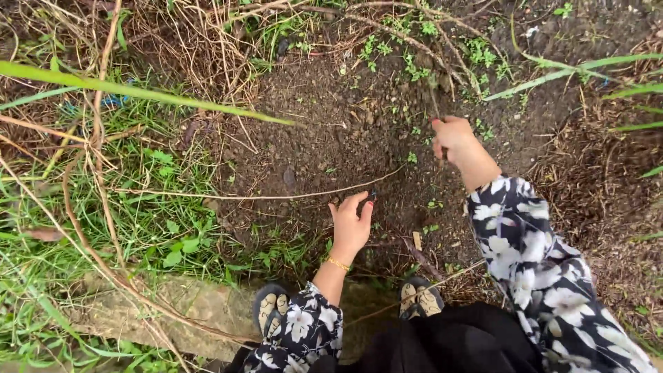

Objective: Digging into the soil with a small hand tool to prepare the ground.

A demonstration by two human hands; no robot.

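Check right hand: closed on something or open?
Closed. The right hand is a fist around a thin upright stem over bare soil. The left hand is spread open on the ground.

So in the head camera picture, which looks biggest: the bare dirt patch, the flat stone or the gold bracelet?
1. Bare dirt patch
2. Flat stone, nearer the camera, so it may look larger than it is
3. Gold bracelet

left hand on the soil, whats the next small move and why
Probably pinch and lift the small dark bit at the fingertips. The left hand lies open on the bare soil with its fingers just touching that bit, not yet closed on it. The right hand is fisted around a thin stem, so it looks busy.
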